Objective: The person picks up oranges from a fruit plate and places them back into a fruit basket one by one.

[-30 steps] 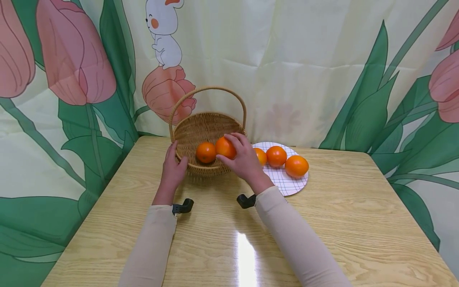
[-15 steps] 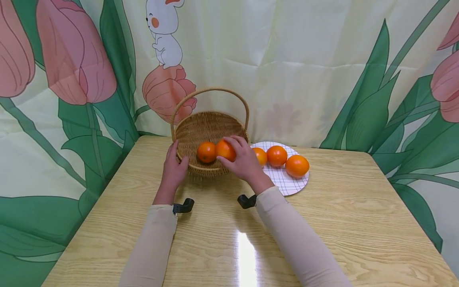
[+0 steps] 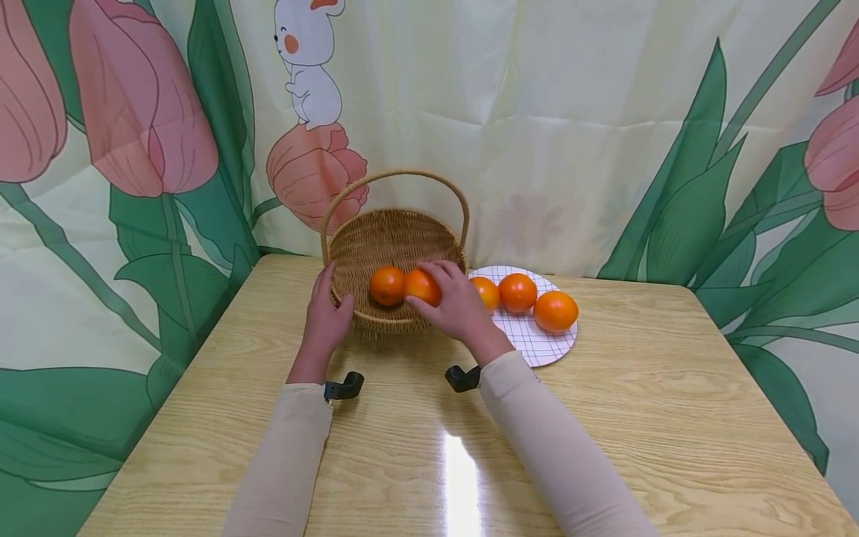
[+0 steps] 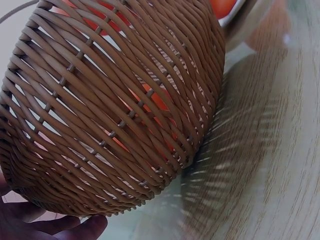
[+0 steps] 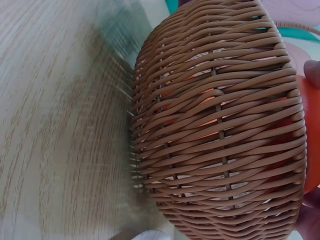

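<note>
A brown wicker basket (image 3: 385, 239) with a tall hoop handle stands at the back of the table. My left hand (image 3: 328, 317) holds its left rim, thumb in front; the left wrist view shows fingers (image 4: 85, 227) against the woven wall. Inside the basket lies one orange (image 3: 387, 286). Right beside it, my right hand (image 3: 459, 302) grips a second orange (image 3: 421, 289) between thumb and fingers, just inside the right rim. In the right wrist view this orange (image 5: 313, 135) shows past the basket's edge. Its underside is hidden.
Right of the basket, a white checked plate (image 3: 537, 348) bears three oranges: one (image 3: 487, 294) partly behind my right hand, one in the middle (image 3: 517, 292) and one at the right (image 3: 555, 311). A printed curtain (image 3: 537, 149) hangs behind the wooden table (image 3: 671, 388).
My right hand has sunk slightly with its orange, deeper into the basket. The basket's handle has shifted a little right and lower. My left hand stays on the rim.
</note>
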### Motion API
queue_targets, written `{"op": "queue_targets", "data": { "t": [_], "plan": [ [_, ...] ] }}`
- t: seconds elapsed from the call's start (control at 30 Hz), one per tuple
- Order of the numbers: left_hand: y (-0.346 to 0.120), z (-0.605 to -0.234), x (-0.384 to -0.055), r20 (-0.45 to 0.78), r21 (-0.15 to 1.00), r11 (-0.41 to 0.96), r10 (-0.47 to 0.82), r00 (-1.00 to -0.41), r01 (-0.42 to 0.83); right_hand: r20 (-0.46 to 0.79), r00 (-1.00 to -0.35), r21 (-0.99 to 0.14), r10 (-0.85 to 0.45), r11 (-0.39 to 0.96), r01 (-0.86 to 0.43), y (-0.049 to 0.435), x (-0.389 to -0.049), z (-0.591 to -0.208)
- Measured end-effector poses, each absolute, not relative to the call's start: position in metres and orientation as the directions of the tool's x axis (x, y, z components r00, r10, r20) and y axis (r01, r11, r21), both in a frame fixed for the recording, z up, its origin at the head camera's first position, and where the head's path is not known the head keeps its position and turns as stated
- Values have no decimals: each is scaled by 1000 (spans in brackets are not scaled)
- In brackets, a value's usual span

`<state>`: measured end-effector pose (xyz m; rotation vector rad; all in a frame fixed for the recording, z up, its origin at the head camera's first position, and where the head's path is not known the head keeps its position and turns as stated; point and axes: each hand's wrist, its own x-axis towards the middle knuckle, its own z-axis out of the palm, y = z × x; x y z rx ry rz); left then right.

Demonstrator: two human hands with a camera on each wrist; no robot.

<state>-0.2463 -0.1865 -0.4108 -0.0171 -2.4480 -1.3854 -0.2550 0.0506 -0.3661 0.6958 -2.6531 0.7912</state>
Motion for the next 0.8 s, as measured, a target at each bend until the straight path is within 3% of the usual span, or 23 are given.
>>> {"op": "queue_targets", "data": {
  "t": [0.27,0.8],
  "plan": [
    [-185,-410,-246,268,834,531,-151,-951,151,411,-834,-440,-367,722,-534,53,-255,-367],
    [-187,-410,-246,256,836,532,-164,-953,133,565,-773,-423,-288,703,-571,68,-258,-374]
  ]
}}
